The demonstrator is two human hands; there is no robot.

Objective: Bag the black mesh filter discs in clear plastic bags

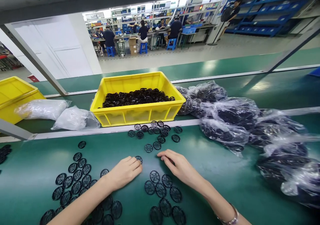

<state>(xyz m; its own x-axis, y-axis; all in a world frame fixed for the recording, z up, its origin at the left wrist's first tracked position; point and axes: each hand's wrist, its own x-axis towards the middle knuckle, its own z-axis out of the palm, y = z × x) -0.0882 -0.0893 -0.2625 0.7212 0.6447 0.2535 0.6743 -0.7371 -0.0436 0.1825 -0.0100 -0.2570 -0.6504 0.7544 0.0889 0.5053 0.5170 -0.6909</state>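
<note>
**Much still bagged, some laid out**

Left of the left hand [123, 173], black mesh discs [72, 181] lie in loose rows. Its curled fingers [132, 163] touch one disc [139, 159], with no clear grip. Ahead, a yellow crate [132, 116] holds a dark heap. The right hand [180, 166] lies open, empty; further right, plastic bags [225, 118] bulge with dark parts.

Bright overhead light leaves faint shadows under the left hand [123, 173] and right hand [181, 167], glare streaks the green belt [260, 86] right of the yellow crate [135, 116], and the frame's edges bow outward.
</note>
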